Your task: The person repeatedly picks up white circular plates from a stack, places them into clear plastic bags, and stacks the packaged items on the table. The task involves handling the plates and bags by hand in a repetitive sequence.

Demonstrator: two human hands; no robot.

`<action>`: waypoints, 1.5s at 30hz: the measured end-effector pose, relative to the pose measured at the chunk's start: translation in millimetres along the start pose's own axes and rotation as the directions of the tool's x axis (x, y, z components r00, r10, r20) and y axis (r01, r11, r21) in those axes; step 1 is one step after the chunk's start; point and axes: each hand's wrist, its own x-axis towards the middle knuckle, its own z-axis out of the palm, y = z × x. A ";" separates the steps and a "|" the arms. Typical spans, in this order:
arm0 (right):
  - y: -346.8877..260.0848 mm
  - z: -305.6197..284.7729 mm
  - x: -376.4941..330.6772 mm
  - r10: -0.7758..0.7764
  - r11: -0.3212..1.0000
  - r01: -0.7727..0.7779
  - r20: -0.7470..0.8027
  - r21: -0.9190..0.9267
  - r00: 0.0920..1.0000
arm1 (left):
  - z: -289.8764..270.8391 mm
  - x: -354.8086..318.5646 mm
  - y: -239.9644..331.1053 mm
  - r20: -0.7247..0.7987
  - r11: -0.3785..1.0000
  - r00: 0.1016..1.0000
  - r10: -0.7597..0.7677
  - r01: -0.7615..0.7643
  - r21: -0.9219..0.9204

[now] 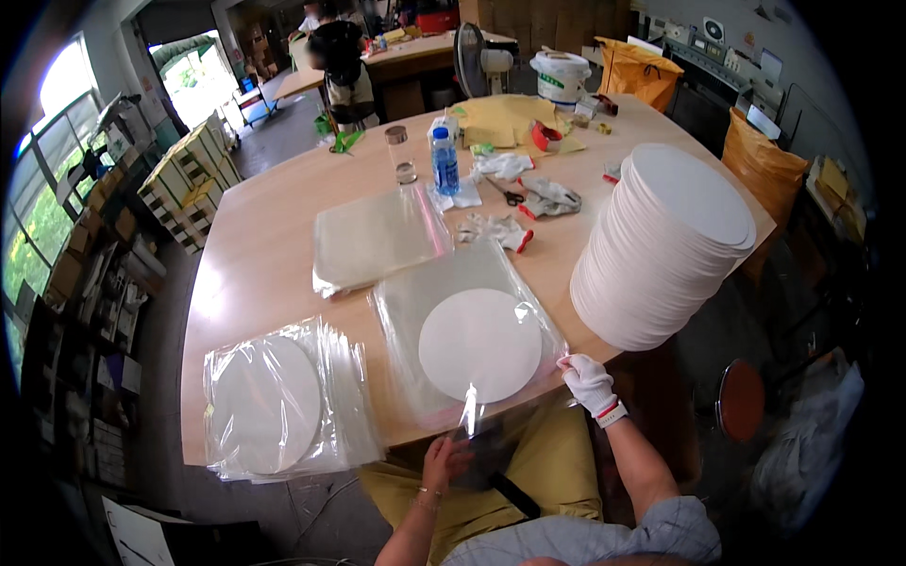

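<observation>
the clear bag [444, 311] with a white disc [479, 344] lies at the table edge [236, 283]; gloved right hand [587, 379] pinches its corner, bare left hand [445, 462] seemingly pinches the flap (light, slippery film).

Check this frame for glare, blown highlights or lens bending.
Head view: the windows at left are blown out; glare streaks the clear bag around the white disc; the table edges bow toward the dark fisheye rim.

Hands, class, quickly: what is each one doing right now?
Left hand: bare, fingers closed on the clear strip hanging from the plastic bag at the table edge.
Right hand: white-gloved, pinching the bag's near right corner.
</observation>
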 end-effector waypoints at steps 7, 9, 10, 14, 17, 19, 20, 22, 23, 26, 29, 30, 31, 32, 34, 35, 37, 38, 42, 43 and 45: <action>-104.1 50.3 -54.2 -0.432 0.898 0.399 0.202 0.186 0.879 | -11.3 -13.6 -14.8 0.083 0.993 0.994 -0.070 0.061 0.103; -123.5 73.3 -71.4 -0.444 0.896 0.417 0.302 0.152 0.843 | -11.6 -17.7 -17.7 0.054 0.995 0.997 -0.059 0.055 0.084; -128.2 86.3 -78.6 -0.424 0.906 0.403 0.309 0.132 0.851 | -11.8 -17.7 -21.5 0.024 0.998 0.998 -0.051 0.050 0.033; -141.9 108.6 -86.7 -0.415 0.903 0.427 0.378 0.057 0.827 | -17.3 -9.8 -39.7 -0.078 0.996 0.997 0.000 -0.007 -0.087; -135.8 100.2 -82.2 -0.532 0.817 0.573 0.462 0.062 0.709 | -14.6 -1.1 -41.0 -0.132 0.994 0.989 0.064 -0.050 0.101; -101.2 48.8 -64.9 -0.598 0.796 0.579 0.375 0.178 0.708 | 8.5 -17.5 -13.8 -0.173 0.984 0.984 -0.044 0.013 -0.176; -48.3 30.5 -61.8 -0.404 0.915 0.378 0.302 0.142 0.864 | 2.7 -16.2 -14.6 -0.179 0.986 0.983 -0.042 0.012 -0.165; 9.2 -72.8 -44.1 0.466 0.874 -0.433 0.129 -0.221 0.875 | -9.5 -15.0 -13.7 -0.148 0.993 0.989 -0.007 -0.010 -0.114; 85.7 -107.8 -77.2 0.256 0.876 -0.386 -0.399 -0.290 0.880 | -14.0 -19.9 -14.4 -0.115 0.997 0.993 -0.012 0.003 -0.082; 305.7 -176.6 -256.4 0.362 0.396 -0.245 -0.094 -0.885 0.927 | -9.5 -19.2 -4.7 -0.044 0.998 0.998 -0.042 0.044 0.035; 198.3 -136.1 -167.9 0.516 0.738 -0.168 0.385 -0.654 0.765 | -14.4 -29.8 -2.0 -0.106 0.999 0.994 -0.011 0.015 0.041; 154.8 -117.8 -139.6 0.250 0.869 -0.105 0.244 -0.484 0.937 | -13.0 -28.0 2.2 -0.083 0.999 0.996 -0.009 0.012 0.040; 119.8 -93.8 -113.0 0.015 0.904 0.036 0.116 -0.426 0.993 | -12.8 -28.1 4.7 -0.064 0.999 0.998 -0.007 0.010 0.048; 96.8 -69.6 -86.8 0.003 0.963 0.016 0.070 -0.270 0.998 | -13.7 -27.5 4.8 -0.043 0.998 0.999 -0.001 0.003 0.060; 55.7 -37.6 -42.9 -0.455 0.875 0.455 0.038 -0.164 0.889 | -19.8 -25.5 7.7 -0.014 0.996 0.999 0.034 -0.033 0.082; 38.0 -29.1 -26.6 -0.562 0.821 0.560 0.020 -0.108 0.827 | -24.8 -27.8 12.3 0.003 0.995 0.999 0.037 -0.037 0.097; 14.6 -29.9 0.9 -0.772 0.629 0.775 0.072 -0.065 0.632 | -36.5 -32.5 18.3 0.040 0.992 0.998 0.046 -0.050 0.114; 17.8 -24.9 7.1 -0.798 0.601 0.799 0.045 -0.024 0.601 | -42.6 -29.4 17.2 -0.060 0.827 0.935 0.350 -0.279 0.489; 27.8 -22.2 18.2 -0.774 0.633 0.766 0.069 0.111 0.629 | -39.7 -12.9 13.9 0.379 -0.240 0.567 0.732 -0.307 0.921; 28.9 -24.0 19.3 -0.783 0.622 0.774 0.081 0.120 0.617 | -31.6 -6.8 24.1 0.508 -0.392 0.557 0.657 -0.323 0.861; 30.7 -26.2 20.8 -0.802 0.597 0.790 0.102 0.135 0.589 | -24.7 7.9 31.8 0.676 -0.494 0.404 0.616 -0.471 0.731</action>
